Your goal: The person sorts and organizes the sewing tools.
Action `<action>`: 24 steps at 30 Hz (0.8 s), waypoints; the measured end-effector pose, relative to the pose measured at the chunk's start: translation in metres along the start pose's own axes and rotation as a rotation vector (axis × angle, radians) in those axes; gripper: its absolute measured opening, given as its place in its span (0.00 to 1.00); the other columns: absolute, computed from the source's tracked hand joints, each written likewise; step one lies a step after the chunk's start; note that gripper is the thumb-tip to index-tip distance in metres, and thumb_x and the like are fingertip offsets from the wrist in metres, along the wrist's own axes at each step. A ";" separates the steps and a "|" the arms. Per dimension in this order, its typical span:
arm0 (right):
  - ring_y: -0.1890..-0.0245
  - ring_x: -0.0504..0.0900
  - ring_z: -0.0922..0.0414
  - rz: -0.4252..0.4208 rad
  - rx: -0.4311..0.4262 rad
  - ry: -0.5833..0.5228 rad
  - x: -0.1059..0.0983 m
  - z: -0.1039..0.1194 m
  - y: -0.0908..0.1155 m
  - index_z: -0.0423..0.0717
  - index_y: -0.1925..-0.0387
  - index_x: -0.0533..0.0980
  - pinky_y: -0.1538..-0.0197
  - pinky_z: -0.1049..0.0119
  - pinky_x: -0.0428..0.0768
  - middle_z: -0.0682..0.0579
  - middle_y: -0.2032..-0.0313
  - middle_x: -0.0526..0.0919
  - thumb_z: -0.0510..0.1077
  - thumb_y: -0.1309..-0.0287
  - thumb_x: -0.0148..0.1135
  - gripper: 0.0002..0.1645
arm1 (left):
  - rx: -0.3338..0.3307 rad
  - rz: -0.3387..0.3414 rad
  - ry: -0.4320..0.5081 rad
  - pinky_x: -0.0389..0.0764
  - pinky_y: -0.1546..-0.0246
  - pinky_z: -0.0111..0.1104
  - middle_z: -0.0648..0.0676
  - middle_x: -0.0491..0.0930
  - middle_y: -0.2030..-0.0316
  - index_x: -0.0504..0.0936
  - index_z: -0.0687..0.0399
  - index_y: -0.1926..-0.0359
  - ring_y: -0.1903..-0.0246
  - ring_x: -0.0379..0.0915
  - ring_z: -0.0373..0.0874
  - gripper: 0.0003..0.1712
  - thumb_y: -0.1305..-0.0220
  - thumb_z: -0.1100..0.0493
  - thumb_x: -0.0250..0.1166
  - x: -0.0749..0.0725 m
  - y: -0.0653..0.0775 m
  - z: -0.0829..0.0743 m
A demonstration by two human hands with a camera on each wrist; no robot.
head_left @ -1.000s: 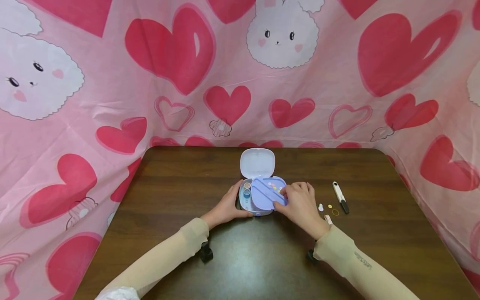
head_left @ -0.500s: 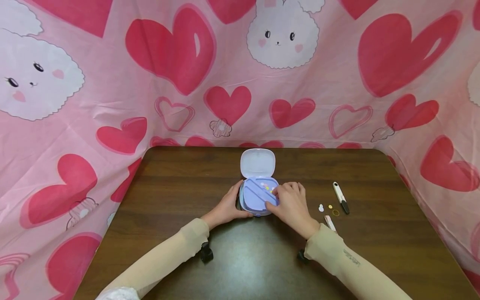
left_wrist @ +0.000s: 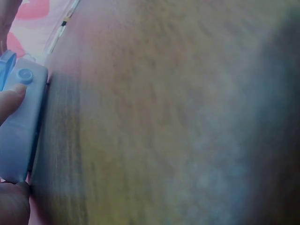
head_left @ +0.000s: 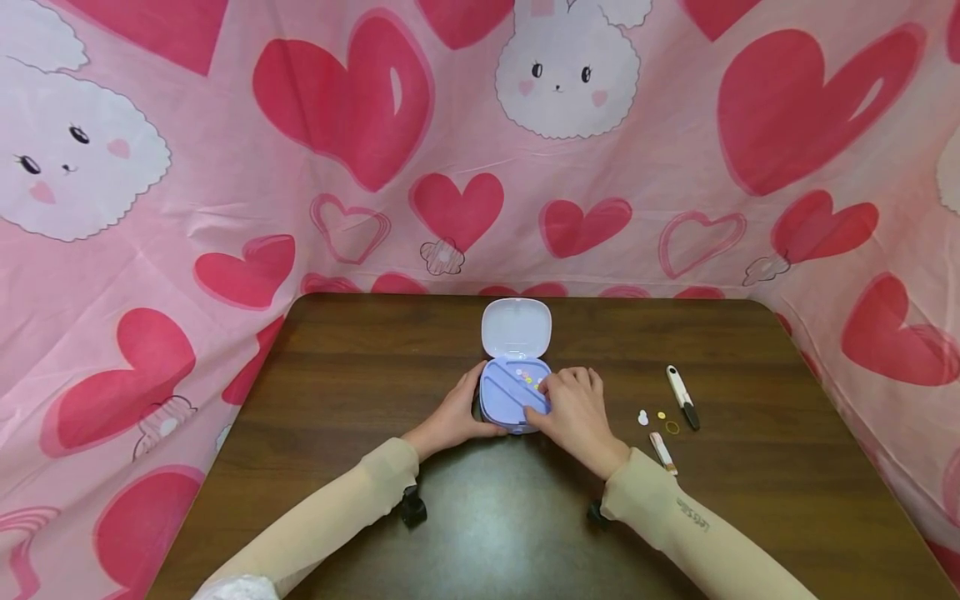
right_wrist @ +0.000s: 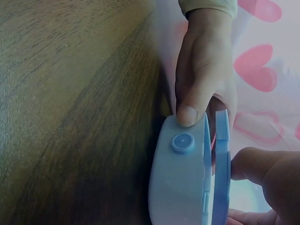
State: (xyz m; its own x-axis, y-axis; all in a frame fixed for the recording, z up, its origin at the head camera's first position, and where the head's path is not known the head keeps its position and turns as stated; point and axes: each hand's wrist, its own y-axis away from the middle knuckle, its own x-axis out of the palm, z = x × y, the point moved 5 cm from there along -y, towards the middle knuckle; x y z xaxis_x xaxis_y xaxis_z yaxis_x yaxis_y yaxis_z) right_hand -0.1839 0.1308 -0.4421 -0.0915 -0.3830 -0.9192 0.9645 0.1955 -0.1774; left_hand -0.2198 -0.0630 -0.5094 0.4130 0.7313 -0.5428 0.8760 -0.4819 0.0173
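A small pale plastic box with a round front button sits on the table, its white lid raised at the back. My left hand holds its left side, thumb at the front beside the button. Over the box lies a periwinkle tray with a diagonal bar and several small yellow, pink and white bits in one corner. My right hand pinches the tray at its right part. In the right wrist view a narrow gap shows between tray and box rim. The tray hides the box's contents.
On the brown table, right of the box, lie a white-and-black slim tool, a small white-and-brown stick, a white piece, a yellow dot and a thin yellow ring. Patterned pink cloth hangs behind.
My right hand has moved left with the tray, which now covers the box where blue and clear contents showed before. The white-and-brown stick has come into full view. My left hand has stayed put.
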 end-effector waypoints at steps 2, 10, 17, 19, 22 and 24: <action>0.46 0.73 0.40 -0.004 -0.004 0.004 0.001 0.000 0.000 0.42 0.65 0.82 0.31 0.28 0.57 0.50 0.70 0.77 0.56 0.47 0.77 0.22 | -0.004 0.002 0.008 0.59 0.24 0.50 0.63 0.56 0.22 0.46 0.57 0.17 0.23 0.54 0.55 0.70 0.49 0.52 0.85 0.000 0.000 0.000; 0.48 0.73 0.40 -0.012 0.004 0.018 0.004 0.000 0.000 0.42 0.64 0.82 0.31 0.30 0.58 0.49 0.69 0.77 0.56 0.47 0.77 0.22 | 0.003 0.004 0.013 0.60 0.25 0.50 0.63 0.55 0.21 0.46 0.58 0.17 0.23 0.54 0.55 0.70 0.49 0.53 0.85 0.001 -0.001 0.001; 0.47 0.73 0.40 0.000 0.007 0.010 0.007 0.001 0.000 0.41 0.64 0.82 0.31 0.30 0.57 0.49 0.69 0.77 0.56 0.46 0.77 0.23 | 0.013 -0.002 0.007 0.59 0.25 0.50 0.64 0.55 0.22 0.46 0.58 0.17 0.23 0.54 0.55 0.70 0.49 0.53 0.85 0.001 -0.001 0.001; 0.47 0.73 0.40 -0.001 0.003 0.014 0.007 0.001 0.000 0.41 0.64 0.82 0.31 0.30 0.57 0.49 0.69 0.77 0.56 0.46 0.77 0.23 | 0.011 -0.002 0.009 0.59 0.25 0.50 0.63 0.55 0.22 0.46 0.58 0.17 0.23 0.54 0.55 0.70 0.48 0.53 0.85 0.001 0.000 0.001; 0.47 0.73 0.40 -0.007 0.001 0.019 0.008 0.001 0.000 0.41 0.64 0.81 0.31 0.30 0.58 0.49 0.69 0.77 0.56 0.46 0.77 0.23 | 0.007 0.000 0.017 0.59 0.24 0.51 0.63 0.54 0.21 0.46 0.58 0.17 0.23 0.53 0.55 0.70 0.48 0.53 0.85 0.001 0.000 0.001; 0.47 0.73 0.40 -0.010 -0.001 0.022 0.008 0.001 0.000 0.41 0.64 0.81 0.31 0.30 0.58 0.49 0.69 0.77 0.56 0.46 0.77 0.23 | 0.006 0.000 0.021 0.59 0.24 0.51 0.63 0.54 0.21 0.46 0.58 0.17 0.23 0.53 0.55 0.70 0.48 0.53 0.85 0.001 0.000 0.002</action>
State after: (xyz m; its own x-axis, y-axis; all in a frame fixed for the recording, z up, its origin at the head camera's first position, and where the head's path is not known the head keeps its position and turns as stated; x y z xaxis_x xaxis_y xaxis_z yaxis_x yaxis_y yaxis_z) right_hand -0.1845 0.1264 -0.4487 -0.1063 -0.3652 -0.9249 0.9634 0.1923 -0.1867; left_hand -0.2197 -0.0633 -0.5114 0.4182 0.7412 -0.5251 0.8745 -0.4848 0.0123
